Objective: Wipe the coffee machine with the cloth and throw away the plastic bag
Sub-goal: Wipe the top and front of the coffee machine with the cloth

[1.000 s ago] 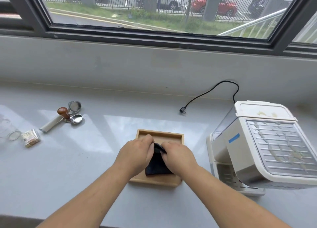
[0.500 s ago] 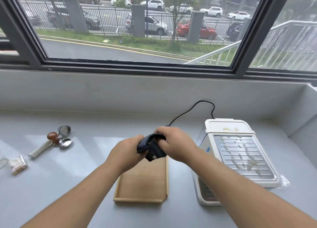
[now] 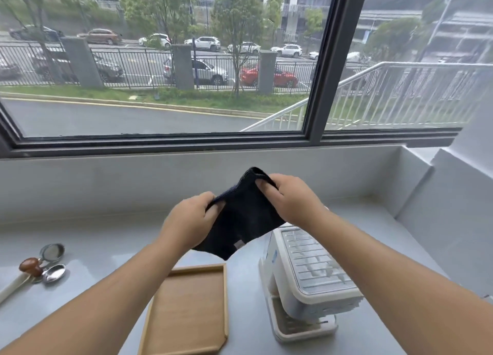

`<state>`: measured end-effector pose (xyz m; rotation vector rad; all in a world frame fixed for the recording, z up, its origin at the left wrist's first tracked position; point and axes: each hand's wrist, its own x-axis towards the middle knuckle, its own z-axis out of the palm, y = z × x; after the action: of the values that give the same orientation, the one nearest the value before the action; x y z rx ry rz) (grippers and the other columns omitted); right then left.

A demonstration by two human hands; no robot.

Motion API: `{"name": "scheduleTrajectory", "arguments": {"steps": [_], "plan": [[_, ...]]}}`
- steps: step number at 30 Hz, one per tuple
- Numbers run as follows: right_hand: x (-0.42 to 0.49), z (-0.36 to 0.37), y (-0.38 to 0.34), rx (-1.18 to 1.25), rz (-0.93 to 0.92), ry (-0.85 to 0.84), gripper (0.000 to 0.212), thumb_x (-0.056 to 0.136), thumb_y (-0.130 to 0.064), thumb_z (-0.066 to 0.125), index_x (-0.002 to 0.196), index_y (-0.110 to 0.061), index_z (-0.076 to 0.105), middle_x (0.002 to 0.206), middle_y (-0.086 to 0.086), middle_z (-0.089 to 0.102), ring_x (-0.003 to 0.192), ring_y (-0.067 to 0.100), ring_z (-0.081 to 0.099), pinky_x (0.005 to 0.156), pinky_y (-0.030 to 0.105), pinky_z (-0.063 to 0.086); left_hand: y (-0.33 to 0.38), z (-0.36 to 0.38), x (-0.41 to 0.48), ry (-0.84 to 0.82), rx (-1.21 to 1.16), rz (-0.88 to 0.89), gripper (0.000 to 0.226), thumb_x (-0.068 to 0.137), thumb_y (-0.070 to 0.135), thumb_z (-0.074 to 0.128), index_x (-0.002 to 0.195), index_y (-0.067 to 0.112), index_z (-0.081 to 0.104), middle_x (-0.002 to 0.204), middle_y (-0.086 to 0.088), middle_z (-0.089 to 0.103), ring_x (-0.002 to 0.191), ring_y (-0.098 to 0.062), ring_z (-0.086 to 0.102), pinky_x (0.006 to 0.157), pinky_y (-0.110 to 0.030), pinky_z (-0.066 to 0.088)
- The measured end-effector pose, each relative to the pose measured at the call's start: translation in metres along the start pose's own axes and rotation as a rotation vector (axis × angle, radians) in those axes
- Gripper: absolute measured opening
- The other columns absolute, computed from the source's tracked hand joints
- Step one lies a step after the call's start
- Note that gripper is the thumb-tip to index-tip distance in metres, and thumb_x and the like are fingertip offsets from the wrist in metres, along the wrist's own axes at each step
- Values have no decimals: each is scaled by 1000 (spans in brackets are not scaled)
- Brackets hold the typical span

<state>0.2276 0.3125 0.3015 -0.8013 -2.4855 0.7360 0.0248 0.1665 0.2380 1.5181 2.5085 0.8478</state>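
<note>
The grey table (image 3: 106, 248) carries the white machine (image 3: 306, 280) at right and an empty wooden tray (image 3: 186, 314) beside it. Above them, the left hand (image 3: 190, 225) and right hand (image 3: 289, 200) each pinch an edge of the dark cloth (image 3: 245, 218), held in the air.

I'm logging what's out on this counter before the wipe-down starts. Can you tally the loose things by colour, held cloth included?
Dark: 1, the cloth, held up by the left hand and right hand
Wood: 1, the tray
White: 2, the coffee machine and the white handle
Brown: 1, the tamper knob
Silver: 2, the round metal pieces
Total: 7
</note>
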Motion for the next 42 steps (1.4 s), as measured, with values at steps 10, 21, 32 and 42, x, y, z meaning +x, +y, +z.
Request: {"name": "scheduleTrajectory", "arguments": {"steps": [10, 21, 32, 42], "plan": [[21, -77, -4, 276, 57, 47, 57, 91, -63, 43, 75, -10, 54, 68, 0, 55, 63, 15, 53, 62, 34, 46, 116, -17, 45, -95, -613, -63, 28, 83, 33, 73, 103, 26, 55, 86, -7, 79, 79, -23, 78, 71, -39, 61], [7, -102, 29, 153, 71, -11, 21, 92, -32, 40, 83, -20, 55, 79, 2, 62, 74, 19, 54, 72, 45, 47, 193, -7, 63, -209, -842, -46, 24, 107, 30, 57, 116, 15, 73, 104, 0, 80, 78, -1, 74, 65, -16, 53], [-14, -128, 70, -65, 66, -34, 26, 105, -26, 42, 85, -13, 54, 80, 7, 65, 80, 31, 60, 77, 50, 51, 219, 19, 68, -253, -773, -16, 27, 96, 12, 50, 102, 13, 76, 97, -12, 79, 87, -17, 68, 93, -44, 57], [-14, -169, 71, -179, -46, 167, 30, 96, -29, 43, 70, -13, 46, 62, 4, 55, 64, 27, 52, 58, 43, 41, 247, -6, 88, -90, -672, 118, 31, 77, 24, 50, 87, 6, 72, 83, -13, 75, 81, -30, 68, 83, -46, 56]]}}
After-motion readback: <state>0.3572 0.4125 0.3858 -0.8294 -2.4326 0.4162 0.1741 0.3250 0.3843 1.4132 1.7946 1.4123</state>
